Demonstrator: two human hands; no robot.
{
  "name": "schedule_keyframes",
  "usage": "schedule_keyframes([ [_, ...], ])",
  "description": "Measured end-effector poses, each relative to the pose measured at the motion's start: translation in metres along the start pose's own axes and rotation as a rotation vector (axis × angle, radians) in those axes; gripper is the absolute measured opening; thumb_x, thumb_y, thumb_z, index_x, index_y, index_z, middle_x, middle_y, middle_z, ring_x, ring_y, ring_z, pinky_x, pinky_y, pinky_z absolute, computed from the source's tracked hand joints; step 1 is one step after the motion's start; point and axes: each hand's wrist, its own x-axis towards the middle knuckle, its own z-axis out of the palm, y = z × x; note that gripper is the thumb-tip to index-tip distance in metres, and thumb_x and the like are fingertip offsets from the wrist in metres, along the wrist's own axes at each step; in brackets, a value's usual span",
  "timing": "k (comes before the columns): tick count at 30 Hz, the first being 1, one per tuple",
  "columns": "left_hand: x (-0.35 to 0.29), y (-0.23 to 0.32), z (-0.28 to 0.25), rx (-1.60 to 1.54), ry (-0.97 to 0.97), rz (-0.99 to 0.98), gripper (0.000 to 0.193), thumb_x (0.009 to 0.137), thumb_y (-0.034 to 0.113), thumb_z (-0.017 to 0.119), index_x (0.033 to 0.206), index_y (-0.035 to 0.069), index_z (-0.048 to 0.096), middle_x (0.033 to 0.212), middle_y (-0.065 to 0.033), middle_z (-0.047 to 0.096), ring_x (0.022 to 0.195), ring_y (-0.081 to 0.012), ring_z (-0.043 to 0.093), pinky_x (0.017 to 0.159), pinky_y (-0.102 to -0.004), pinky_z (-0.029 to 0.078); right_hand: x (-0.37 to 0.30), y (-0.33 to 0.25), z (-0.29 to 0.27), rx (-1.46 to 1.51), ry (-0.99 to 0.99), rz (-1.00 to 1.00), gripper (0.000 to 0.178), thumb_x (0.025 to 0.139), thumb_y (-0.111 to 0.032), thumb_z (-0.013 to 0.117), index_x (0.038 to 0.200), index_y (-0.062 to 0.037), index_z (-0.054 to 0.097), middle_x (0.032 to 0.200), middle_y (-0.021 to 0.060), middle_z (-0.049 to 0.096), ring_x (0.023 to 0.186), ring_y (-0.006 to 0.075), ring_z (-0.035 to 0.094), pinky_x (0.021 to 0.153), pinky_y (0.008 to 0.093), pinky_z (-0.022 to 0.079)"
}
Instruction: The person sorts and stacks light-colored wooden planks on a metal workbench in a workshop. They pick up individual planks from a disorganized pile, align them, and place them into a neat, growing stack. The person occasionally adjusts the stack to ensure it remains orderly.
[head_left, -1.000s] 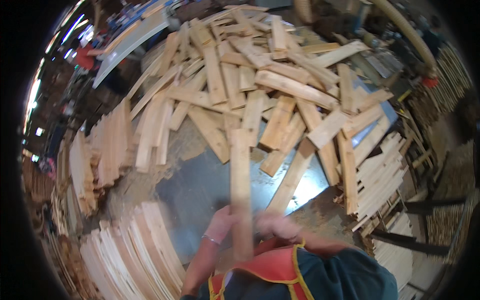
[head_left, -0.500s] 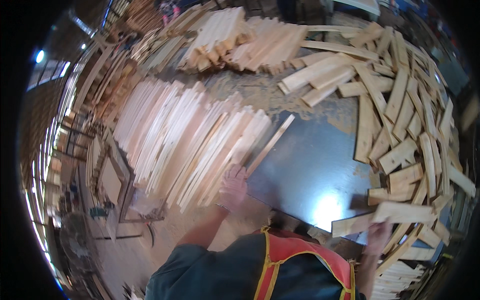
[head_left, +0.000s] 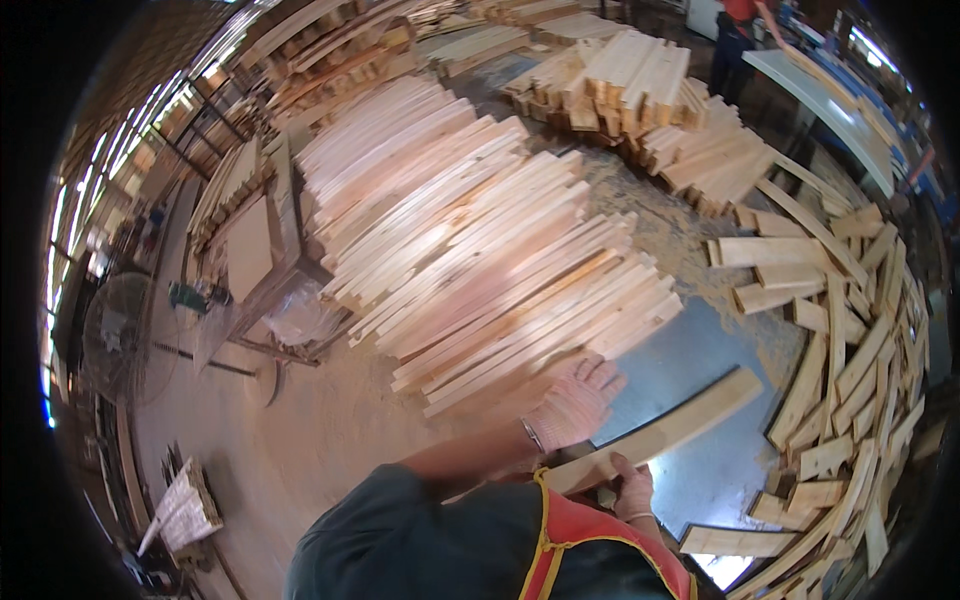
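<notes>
My right hand [head_left: 632, 488] grips a pale wooden board [head_left: 690, 420], its thumb on the near side. The board lies slantwise in front of my body, above a dark, shiny metal tabletop [head_left: 665, 365]. My left hand [head_left: 575, 405], in a light knitted glove, is at the near right end of a long row of narrow wooden strips [head_left: 500, 235]. Its fingers are stretched out and slightly apart, with nothing seen in them. Whether its fingertips touch the last strip, I cannot tell.
Loose boards [head_left: 850, 390] lie in a jumbled heap along the right side. Stacked wood [head_left: 640, 85] stands on the far part of the table, amid sawdust. A standing fan [head_left: 125, 330] is at the left. Another person [head_left: 738, 45] stands at the far right by a pale table [head_left: 830, 115].
The view has swung to the right. My right hand has brought the board from the heap to in front of my body. My left hand has come off the last strip it was against.
</notes>
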Motion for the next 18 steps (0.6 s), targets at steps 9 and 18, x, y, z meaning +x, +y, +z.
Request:
schedule_keyframes([
  [9, 0.023, -0.040, 0.055, -0.121, 0.203, -0.024, 0.051, 0.090, 0.034, 0.068, 0.130, 0.003, 0.063, 0.127, -0.0183, 0.062, 0.130, -0.0367, 0.055, 0.112, -0.0471, 0.044, 0.139, -0.001, 0.097, -1.193, -0.823, -0.581, 0.058, 0.098, -0.052, 0.066, 0.139, -0.0098, 0.067, 0.134, 0.0205, 0.069, 0.118, 0.0316, 0.068, 0.104, 0.0426, 0.054],
  [18, 0.032, -0.047, 0.087, 0.099, 0.003, -0.174, 0.072, 0.088, 0.032, 0.073, 0.151, 0.005, 0.051, 0.153, -0.0149, 0.048, 0.151, -0.0369, 0.037, 0.122, -0.0529, 0.037, 0.083, -0.270, -0.158, -0.483, 0.440, -0.793, 0.066, 0.097, -0.021, 0.080, 0.153, 0.0004, 0.051, 0.139, 0.0151, 0.067, 0.123, 0.0234, 0.065, 0.107, 0.0358, 0.053],
])
